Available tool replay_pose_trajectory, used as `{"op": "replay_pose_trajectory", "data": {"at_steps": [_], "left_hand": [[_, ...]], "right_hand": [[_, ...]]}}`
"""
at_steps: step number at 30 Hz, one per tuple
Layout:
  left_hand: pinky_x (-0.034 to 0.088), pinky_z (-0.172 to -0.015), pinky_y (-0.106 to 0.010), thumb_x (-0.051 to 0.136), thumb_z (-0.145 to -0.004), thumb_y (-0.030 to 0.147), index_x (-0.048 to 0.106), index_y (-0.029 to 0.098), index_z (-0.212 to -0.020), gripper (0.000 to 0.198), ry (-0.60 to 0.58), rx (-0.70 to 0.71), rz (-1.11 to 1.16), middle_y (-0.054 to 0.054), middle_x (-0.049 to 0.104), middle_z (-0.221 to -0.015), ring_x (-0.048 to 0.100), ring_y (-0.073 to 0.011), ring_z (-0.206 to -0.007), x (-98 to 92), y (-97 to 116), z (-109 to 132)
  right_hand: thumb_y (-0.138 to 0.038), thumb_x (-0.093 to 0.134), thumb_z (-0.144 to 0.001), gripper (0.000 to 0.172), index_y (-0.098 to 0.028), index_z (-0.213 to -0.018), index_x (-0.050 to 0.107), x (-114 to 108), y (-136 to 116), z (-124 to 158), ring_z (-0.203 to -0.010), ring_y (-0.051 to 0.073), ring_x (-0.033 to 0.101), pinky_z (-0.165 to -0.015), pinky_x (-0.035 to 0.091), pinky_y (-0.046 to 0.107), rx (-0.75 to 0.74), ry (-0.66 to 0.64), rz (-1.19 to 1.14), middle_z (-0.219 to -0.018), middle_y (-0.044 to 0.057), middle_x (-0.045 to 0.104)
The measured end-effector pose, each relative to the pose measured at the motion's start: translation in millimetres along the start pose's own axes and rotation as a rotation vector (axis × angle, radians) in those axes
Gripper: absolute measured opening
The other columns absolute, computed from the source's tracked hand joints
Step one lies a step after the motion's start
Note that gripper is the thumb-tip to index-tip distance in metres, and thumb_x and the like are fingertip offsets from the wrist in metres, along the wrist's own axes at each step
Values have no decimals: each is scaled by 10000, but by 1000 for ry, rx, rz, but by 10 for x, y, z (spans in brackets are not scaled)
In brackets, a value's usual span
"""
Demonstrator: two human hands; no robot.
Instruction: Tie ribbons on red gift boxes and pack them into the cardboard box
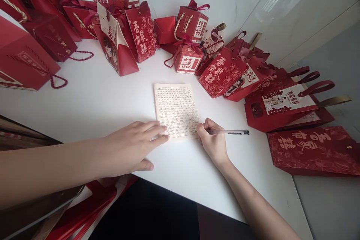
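A small paper pad (177,108) covered in rows of handwritten numbers lies on the white table (118,101). My left hand (137,144) rests palm down at the pad's lower left, its fingers spread and the fingertips on the paper's edge. At the lower right corner, my right hand (213,140) grips a clear pen (232,132) with a dark end. The pen points left, its tip close to the bottom rows of numbers. My right fingers hide part of its front end.
Red gift boxes stand behind the pad, including a small cube box (188,60) and a triangular one (123,54). A flat red box (315,150) lies at the right. Large red bags (22,52) fill the far left.
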State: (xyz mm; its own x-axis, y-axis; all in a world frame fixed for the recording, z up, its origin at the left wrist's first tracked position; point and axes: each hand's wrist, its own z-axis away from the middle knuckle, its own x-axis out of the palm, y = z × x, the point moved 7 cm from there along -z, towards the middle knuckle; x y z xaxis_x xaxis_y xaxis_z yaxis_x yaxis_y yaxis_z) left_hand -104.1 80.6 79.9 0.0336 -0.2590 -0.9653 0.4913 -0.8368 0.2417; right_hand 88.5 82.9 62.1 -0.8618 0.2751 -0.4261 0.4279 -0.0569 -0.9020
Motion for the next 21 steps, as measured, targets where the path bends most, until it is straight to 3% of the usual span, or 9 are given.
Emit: {"op": "replay_pose_trajectory", "data": {"at_steps": [9, 12, 15, 18, 21], "left_hand": [[288, -1007, -371, 596, -769, 430, 457, 234, -1262, 548, -32, -7, 3, -62, 425, -1370, 340, -273, -1266, -12, 11, -13], [293, -1004, -380, 620, -756, 418, 463, 220, -1261, 564, -50, -11, 13, -75, 418, -1376, 337, -286, -1269, -15, 15, -18], [296, -1002, -383, 630, -752, 412, 469, 214, -1258, 567, -63, -13, 28, -83, 416, -1376, 346, -288, -1265, -18, 14, -19], [302, -994, -384, 631, -749, 423, 468, 216, -1259, 574, -66, -18, 36, -87, 411, -1378, 346, -287, -1262, -41, 22, -13], [329, -969, -395, 667, -720, 421, 466, 184, -1259, 622, -80, -19, 34, -115, 427, -1357, 368, -299, -1237, -81, 58, -1]], "right_hand": [[-214, 496, -728, 314, -209, -525, 256, -11, -10, 9, -439, 77, 248, -422, 213, 216, 13, 19, -45, -446, -75, 289], [-223, 519, -732, 338, -213, -530, 248, -40, 44, -14, -407, 75, 278, -388, 199, 208, 69, 28, -211, -425, -77, 317], [-385, 548, -786, 375, -217, -573, 289, -154, 110, -89, -364, 75, 325, -346, 220, 205, 97, 103, -393, -471, -71, 409], [-484, 591, -770, 341, -210, -672, 412, -332, 122, -172, -361, 72, 376, -353, 292, 216, 28, 203, -311, -594, -59, 484], [-509, 595, -764, 319, -213, -774, 476, -471, 119, -181, -469, 116, 469, -455, 395, 243, -73, 295, -155, -623, -47, 487]]}}
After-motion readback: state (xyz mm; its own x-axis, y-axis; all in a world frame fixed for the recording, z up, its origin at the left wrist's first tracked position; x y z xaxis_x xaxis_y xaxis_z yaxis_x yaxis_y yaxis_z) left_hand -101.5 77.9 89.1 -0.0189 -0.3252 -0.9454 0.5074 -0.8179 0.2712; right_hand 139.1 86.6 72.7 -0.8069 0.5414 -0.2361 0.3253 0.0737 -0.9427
